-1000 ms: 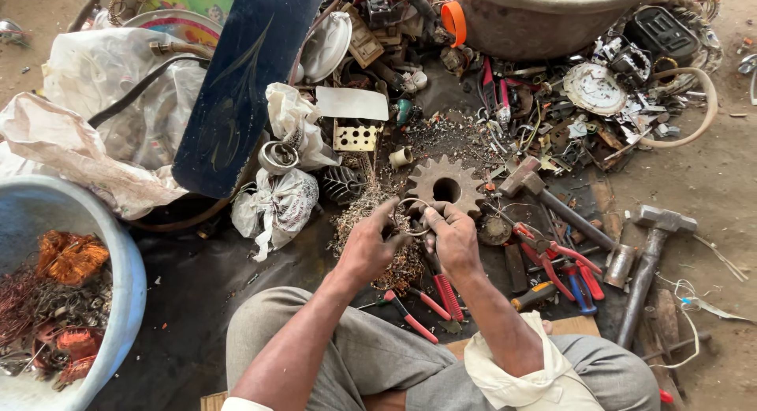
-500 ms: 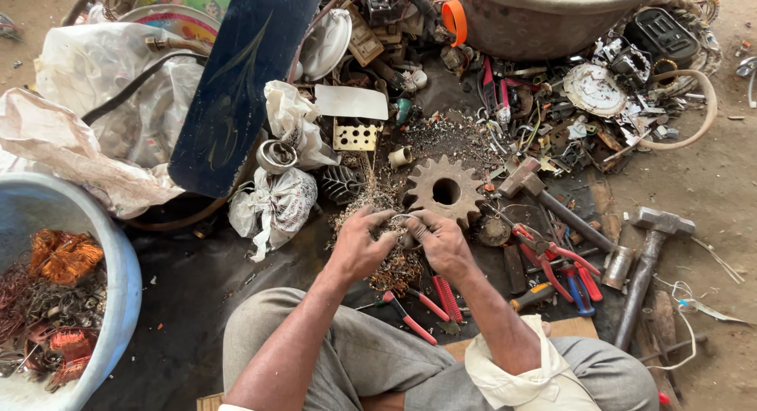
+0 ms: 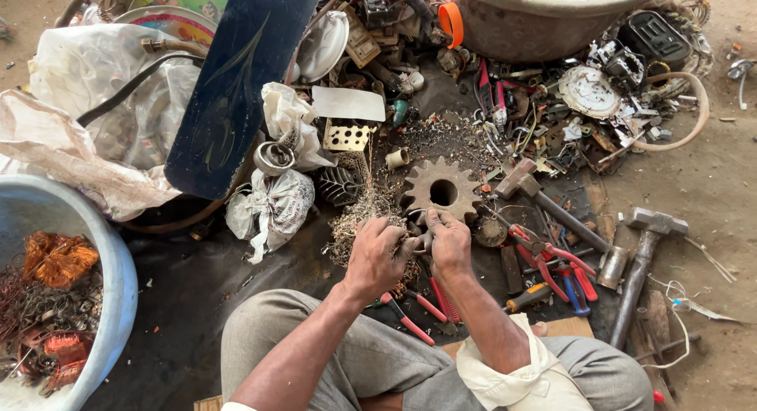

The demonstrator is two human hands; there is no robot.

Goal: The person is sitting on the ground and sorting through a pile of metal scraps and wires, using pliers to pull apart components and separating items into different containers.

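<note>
My left hand (image 3: 377, 255) and my right hand (image 3: 448, 241) meet over the dark ground sheet, both pinched on a small metal scrap piece (image 3: 420, 239) held between them. A tangle of thin wire (image 3: 364, 214) hangs from the left hand's side. Just beyond the hands lies a rusty toothed gear wheel (image 3: 441, 190). Red-handled pliers (image 3: 544, 253) rest to the right of my right hand, and red-handled tools (image 3: 430, 304) lie under my wrists.
A blue tub (image 3: 118, 277) with copper wire coils sits at the left. Two hammers (image 3: 643, 261) lie at the right. A dark blue board (image 3: 236, 87), white sacks (image 3: 276, 206), a grey basin (image 3: 544, 16) and piled metal scrap fill the far side.
My hands have drawn closer together and slightly toward me, tightening on the small metal piece; the wire tangle has shifted with the left hand.
</note>
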